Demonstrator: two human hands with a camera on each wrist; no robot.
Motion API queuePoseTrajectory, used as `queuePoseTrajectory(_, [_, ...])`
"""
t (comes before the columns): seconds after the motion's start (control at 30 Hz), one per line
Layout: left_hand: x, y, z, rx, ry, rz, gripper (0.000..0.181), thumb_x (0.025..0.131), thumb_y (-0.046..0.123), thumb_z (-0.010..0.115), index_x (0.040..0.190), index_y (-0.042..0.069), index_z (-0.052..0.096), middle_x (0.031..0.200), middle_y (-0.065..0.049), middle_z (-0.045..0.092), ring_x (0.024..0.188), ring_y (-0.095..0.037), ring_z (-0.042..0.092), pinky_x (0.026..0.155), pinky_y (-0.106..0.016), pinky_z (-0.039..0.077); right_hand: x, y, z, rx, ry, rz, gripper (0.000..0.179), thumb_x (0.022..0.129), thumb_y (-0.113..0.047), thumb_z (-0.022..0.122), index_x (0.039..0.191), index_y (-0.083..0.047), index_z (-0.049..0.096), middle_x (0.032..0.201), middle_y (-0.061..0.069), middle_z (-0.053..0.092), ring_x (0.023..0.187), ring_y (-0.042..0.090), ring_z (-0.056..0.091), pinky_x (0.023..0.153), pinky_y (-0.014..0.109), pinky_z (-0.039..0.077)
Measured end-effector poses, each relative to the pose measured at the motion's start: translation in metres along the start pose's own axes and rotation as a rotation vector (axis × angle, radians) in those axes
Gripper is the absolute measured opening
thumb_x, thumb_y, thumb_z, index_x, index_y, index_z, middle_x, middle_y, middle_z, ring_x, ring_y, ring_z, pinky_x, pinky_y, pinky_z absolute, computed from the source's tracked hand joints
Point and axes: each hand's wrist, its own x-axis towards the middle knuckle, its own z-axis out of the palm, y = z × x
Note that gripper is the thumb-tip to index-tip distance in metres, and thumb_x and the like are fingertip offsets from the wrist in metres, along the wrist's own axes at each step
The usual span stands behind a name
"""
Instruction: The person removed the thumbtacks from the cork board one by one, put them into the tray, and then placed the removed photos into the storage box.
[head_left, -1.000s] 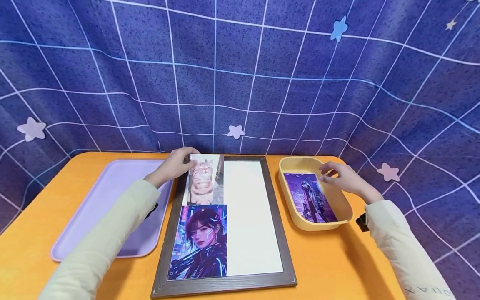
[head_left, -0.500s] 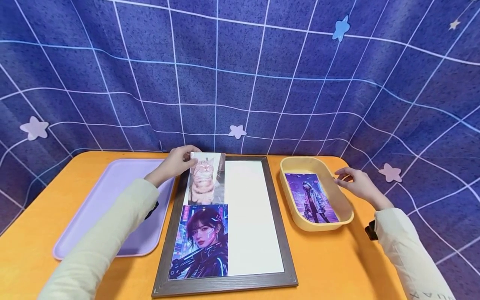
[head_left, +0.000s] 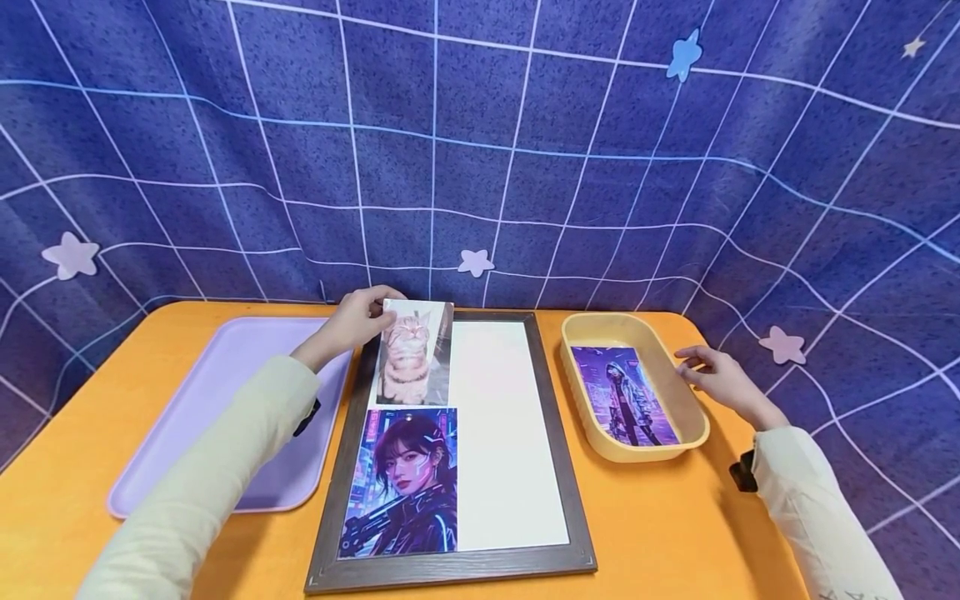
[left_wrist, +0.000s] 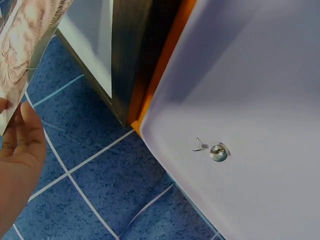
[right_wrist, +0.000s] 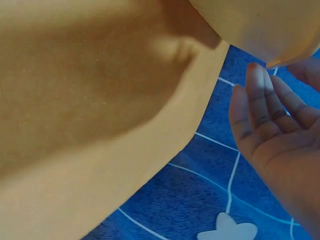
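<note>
Two prints sit over the frame (head_left: 450, 569), one is in the bin (head_left: 645, 453), and the tray (head_left: 202, 400) bears a round metal stud (left_wrist: 219, 152) and a small pin (left_wrist: 199, 146), just beside each other near one end. The bin's hooded-figure print (head_left: 626, 396) lies face up toward its left wall, with yellow floor showing to its right.

In the frame, the woman print (head_left: 405, 483) fills the near left. Beyond it is the cat print (head_left: 411, 358), its top edge overlapping the far rail; a thin white gap parts the two. Whether the cat print's lower edge touches the backing (head_left: 510, 442), I cannot tell. White backing shows down the whole right half. Strips of orange table (head_left: 637, 525) run between frame and bin, and in front of the bin.

The left hand (head_left: 352, 325) reaches across the tray and pinches the cat print's far left corner between thumb and fingers. The right hand (head_left: 723, 381) holds nothing; its loosely bent fingers are at the bin's right rim, contact unclear.
</note>
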Motion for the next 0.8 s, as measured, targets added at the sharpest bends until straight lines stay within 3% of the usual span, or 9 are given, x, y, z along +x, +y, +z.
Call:
queuePoseTrajectory(0.17, [0.0, 0.001, -0.001, -0.006, 0.016, 0.004, 0.027, 0.084, 0.003, 0.056, 0.11, 0.006, 0.06, 0.07, -0.011, 0.059, 0.054, -0.011, 0.045, 0.044, -0.022, 0.034, -0.002, 0.006, 0.0, 0.086, -0.007, 0.014, 0.035, 0.091, -0.012, 0.053, 0.119, 0.009, 0.049, 0.101, 0.023, 0.058, 0.073, 0.001, 0.056, 0.066, 0.028, 0.052])
queuePoseTrajectory(0.4, [0.002, 0.002, -0.001, -0.011, 0.026, 0.003, 0.026, 0.084, 0.004, 0.056, 0.109, 0.008, 0.061, 0.062, -0.006, 0.053, 0.05, -0.009, 0.041, 0.044, -0.022, 0.032, -0.001, 0.012, 0.0, 0.198, -0.024, 0.056, 0.04, 0.092, -0.014, 0.052, 0.123, 0.009, 0.046, 0.095, 0.001, 0.058, 0.076, -0.001, 0.055, 0.069, 0.025, 0.051])
queuePoseTrajectory(0.5, [0.003, 0.003, -0.002, -0.021, 0.025, -0.003, 0.027, 0.084, 0.004, 0.056, 0.11, 0.008, 0.061, 0.068, -0.01, 0.057, 0.052, -0.01, 0.043, 0.044, -0.022, 0.033, 0.0, 0.012, 0.001, 0.234, -0.029, 0.071, 0.041, 0.092, -0.013, 0.051, 0.125, 0.01, 0.043, 0.094, -0.002, 0.056, 0.077, -0.002, 0.054, 0.068, 0.022, 0.05])
queuePoseTrajectory(0.67, [0.003, 0.004, -0.004, -0.033, 0.013, -0.016, 0.027, 0.085, 0.005, 0.055, 0.112, 0.007, 0.06, 0.092, -0.016, 0.063, 0.065, -0.015, 0.052, 0.049, -0.023, 0.039, 0.001, 0.012, 0.002, 0.247, -0.039, 0.074, 0.04, 0.092, -0.01, 0.049, 0.126, 0.011, 0.042, 0.096, 0.0, 0.056, 0.078, -0.002, 0.053, 0.068, 0.02, 0.048])
queuePoseTrajectory(0.8, [0.004, 0.006, -0.006, -0.037, 0.005, -0.016, 0.026, 0.087, 0.006, 0.054, 0.113, 0.008, 0.059, 0.089, -0.015, 0.063, 0.064, -0.017, 0.051, 0.049, -0.023, 0.039, 0.002, 0.012, 0.004, 0.247, -0.047, 0.077, 0.039, 0.091, -0.007, 0.047, 0.125, 0.012, 0.042, 0.095, -0.001, 0.055, 0.077, -0.002, 0.054, 0.068, 0.019, 0.048])
